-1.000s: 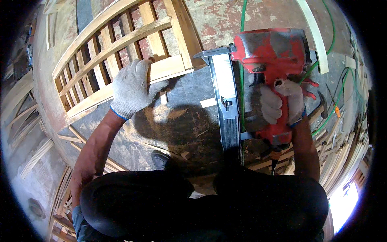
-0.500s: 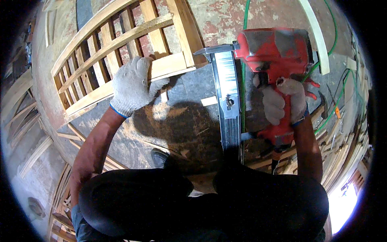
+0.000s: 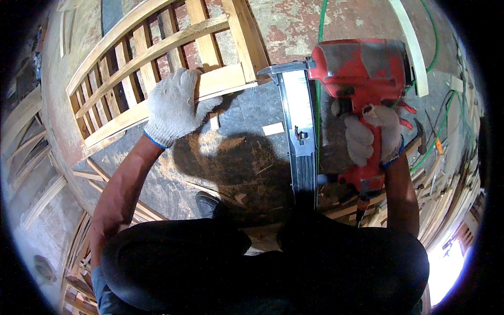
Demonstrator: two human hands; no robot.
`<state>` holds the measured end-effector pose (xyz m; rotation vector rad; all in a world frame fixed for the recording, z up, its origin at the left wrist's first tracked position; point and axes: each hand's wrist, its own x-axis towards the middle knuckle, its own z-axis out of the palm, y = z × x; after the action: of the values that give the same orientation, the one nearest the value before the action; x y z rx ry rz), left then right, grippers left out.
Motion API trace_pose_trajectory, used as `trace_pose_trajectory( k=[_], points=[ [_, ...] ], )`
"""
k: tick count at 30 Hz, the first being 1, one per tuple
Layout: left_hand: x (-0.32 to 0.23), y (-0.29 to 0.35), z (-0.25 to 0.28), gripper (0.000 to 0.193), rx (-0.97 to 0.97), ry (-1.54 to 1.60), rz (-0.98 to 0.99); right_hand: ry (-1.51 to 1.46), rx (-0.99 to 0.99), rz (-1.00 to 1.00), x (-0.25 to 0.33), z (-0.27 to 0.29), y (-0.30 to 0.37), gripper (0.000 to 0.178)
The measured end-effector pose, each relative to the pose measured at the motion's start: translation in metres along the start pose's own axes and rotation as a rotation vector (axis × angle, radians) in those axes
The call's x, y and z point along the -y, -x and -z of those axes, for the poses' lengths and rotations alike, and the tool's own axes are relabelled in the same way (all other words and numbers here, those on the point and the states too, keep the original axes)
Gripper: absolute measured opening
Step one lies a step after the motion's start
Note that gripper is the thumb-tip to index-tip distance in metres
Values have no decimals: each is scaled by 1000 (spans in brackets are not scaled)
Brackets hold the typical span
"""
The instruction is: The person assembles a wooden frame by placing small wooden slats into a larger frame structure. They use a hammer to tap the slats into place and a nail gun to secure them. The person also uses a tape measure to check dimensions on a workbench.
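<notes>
My left hand (image 3: pixel 173 107), in a pale knitted glove, grips the near rail of a slatted wooden frame (image 3: pixel 223 81), fingers over the top and thumb along its near side. The frame lies at the far left, with crosswise slats between long rails. In my gloved right hand (image 3: pixel 386 128) is the handle of a red and black pneumatic nail gun (image 3: pixel 362 68), fingers wrapped around it. Its long metal magazine (image 3: pixel 299 121) runs toward my knees. The gun's nose points left, close to the frame's near right corner; whether they touch I cannot tell.
Small wood offcuts (image 3: pixel 273 128) lie on the dark work surface (image 3: pixel 241 118). A green air hose (image 3: pixel 322 21) runs past the gun. At the right are a hammer (image 3: pixel 420 137), an orange-handled tool (image 3: pixel 439 147) and piled wood strips (image 3: pixel 446 194). More strips lie at the left.
The nail gun and my right hand have shifted slightly to the right. My left hand keeps its grip on the frame, which sits almost the same.
</notes>
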<state>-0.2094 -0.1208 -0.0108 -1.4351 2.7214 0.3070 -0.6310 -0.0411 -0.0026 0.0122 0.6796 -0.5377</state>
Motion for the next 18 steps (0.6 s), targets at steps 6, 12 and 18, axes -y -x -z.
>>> trace_pose_trajectory(
  k=[6, 12, 18],
  points=[
    [-1, -1, -3, 68, -50, -26, -18, -23, 41, 49, -11, 3, -1, 40],
    [1, 8, 16, 75, 56, 42, 11, -49, -14, 184, -53, 6, -3, 41],
    [92, 98, 28, 84, -78, -40, 122, -91, 9, 243, -93, 10, 16, 45]
  ],
)
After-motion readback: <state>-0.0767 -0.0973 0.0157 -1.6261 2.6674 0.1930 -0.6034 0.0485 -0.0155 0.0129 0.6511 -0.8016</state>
